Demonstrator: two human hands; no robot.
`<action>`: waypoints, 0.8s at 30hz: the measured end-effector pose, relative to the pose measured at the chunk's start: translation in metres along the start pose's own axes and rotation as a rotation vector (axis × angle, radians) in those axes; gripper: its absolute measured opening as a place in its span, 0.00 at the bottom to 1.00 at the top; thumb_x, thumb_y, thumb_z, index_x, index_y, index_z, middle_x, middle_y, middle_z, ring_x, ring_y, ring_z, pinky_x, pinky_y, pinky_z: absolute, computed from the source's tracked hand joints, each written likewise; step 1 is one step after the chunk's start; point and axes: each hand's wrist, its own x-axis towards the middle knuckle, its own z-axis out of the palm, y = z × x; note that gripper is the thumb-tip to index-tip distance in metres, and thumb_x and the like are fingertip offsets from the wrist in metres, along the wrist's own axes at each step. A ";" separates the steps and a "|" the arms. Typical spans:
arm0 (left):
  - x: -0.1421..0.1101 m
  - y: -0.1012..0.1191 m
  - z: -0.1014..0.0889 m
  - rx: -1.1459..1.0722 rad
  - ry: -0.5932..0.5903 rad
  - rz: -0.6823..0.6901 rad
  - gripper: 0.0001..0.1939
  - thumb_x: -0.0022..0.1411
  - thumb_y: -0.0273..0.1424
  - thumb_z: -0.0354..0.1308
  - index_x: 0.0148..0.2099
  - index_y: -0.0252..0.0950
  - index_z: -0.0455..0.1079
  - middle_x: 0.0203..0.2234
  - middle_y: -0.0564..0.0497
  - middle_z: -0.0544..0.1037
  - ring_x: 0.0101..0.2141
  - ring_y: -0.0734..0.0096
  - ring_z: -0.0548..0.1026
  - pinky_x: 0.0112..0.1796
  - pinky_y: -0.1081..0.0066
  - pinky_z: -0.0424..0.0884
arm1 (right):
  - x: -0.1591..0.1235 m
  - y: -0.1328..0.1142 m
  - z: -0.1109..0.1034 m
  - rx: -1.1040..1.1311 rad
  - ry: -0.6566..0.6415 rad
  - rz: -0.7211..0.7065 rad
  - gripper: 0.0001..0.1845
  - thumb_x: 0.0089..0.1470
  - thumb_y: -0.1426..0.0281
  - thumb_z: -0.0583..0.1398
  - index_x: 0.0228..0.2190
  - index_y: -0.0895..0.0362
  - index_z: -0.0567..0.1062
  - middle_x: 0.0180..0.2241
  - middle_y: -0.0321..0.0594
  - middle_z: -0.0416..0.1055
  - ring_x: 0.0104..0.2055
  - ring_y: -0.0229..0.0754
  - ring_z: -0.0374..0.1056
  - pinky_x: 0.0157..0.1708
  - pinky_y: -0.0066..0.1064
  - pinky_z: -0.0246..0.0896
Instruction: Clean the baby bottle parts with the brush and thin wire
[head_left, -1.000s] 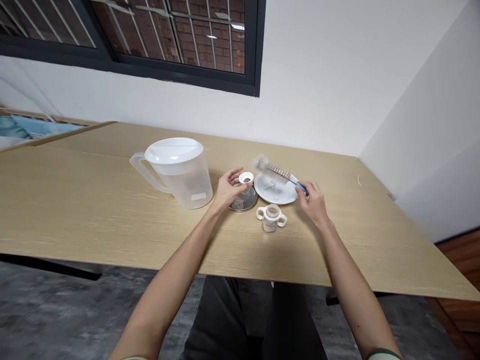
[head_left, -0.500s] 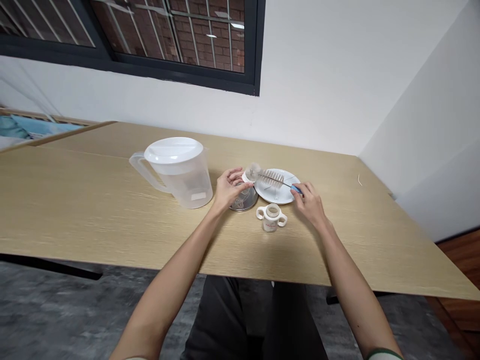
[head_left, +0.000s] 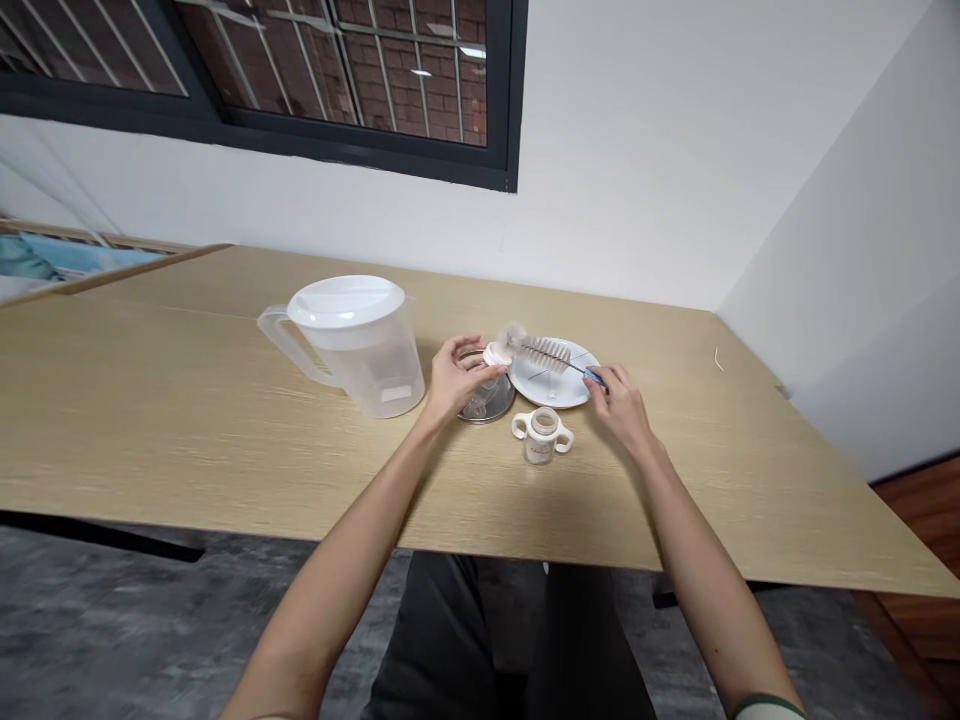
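Fingers (head_left: 616, 380) of the right hand (head_left: 621, 402) pinch the blue-handled bottle brush (head_left: 547, 353) narrowly; its bristles now reach the white bottle collar (head_left: 496, 354) curled in the left hand (head_left: 457, 372), where a second ago they stood apart. Beyond the two-handled cup (head_left: 543, 437), a white plate (head_left: 559, 392) lies under the brush.

Bright, even indoor light. Small lamp glints (head_left: 472, 51) in the window (head_left: 405, 80); faint, soft shadows under the jug (head_left: 367, 350) on the worktop (head_left: 150, 420). Wide-angle bowing slants the frame edges. Brush (head_left: 547, 353) tip slightly soft; floor (head_left: 112, 620) dimmer, mottled.
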 end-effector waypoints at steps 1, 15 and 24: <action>0.000 0.000 0.000 -0.008 0.002 -0.006 0.39 0.35 0.30 0.79 0.50 0.34 0.67 0.46 0.41 0.78 0.41 0.61 0.82 0.44 0.61 0.80 | 0.000 0.002 -0.001 -0.013 0.017 0.017 0.18 0.67 0.58 0.52 0.46 0.54 0.76 0.42 0.47 0.73 0.45 0.49 0.71 0.43 0.41 0.69; 0.009 -0.006 -0.007 -0.176 0.057 -0.091 0.36 0.43 0.43 0.76 0.50 0.34 0.66 0.37 0.44 0.82 0.34 0.66 0.82 0.39 0.66 0.80 | 0.002 0.007 -0.006 0.023 0.025 -0.037 0.16 0.67 0.60 0.53 0.46 0.55 0.76 0.43 0.48 0.72 0.45 0.48 0.70 0.45 0.41 0.69; 0.008 -0.005 -0.005 -0.148 0.025 -0.119 0.36 0.46 0.47 0.74 0.50 0.34 0.64 0.34 0.44 0.83 0.36 0.61 0.83 0.41 0.60 0.80 | 0.001 -0.002 0.003 0.065 -0.019 -0.078 0.15 0.67 0.60 0.53 0.46 0.52 0.75 0.43 0.46 0.72 0.45 0.47 0.70 0.46 0.40 0.70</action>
